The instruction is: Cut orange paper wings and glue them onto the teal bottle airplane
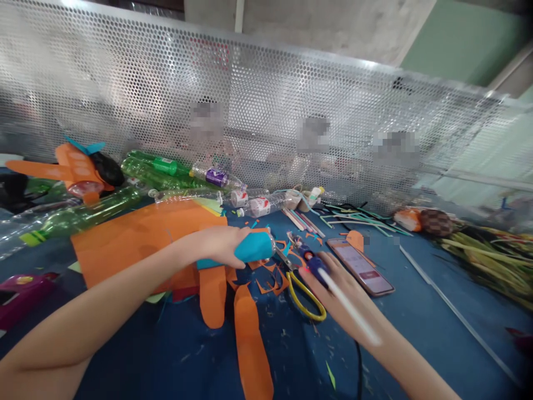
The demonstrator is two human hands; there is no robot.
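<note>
You are in what looks like a craft workshop, judging by the making supplies across your blue bench (166, 355). You have large orange sheets (137, 239), cut offcuts (281, 284), scissors (285, 259) with yellow handles and what appears to be a glue gun (318, 268). Along the far side you have green bottles (95, 215) and clear bottles (261, 206), with an orange winged model (70, 161) to your left. Over to your right lies a bundle of straw-like stalks (487, 261). A perforated metal screen (258, 100) borders your work area, with a bare, concrete-like wall (316, 28) above it.
</note>
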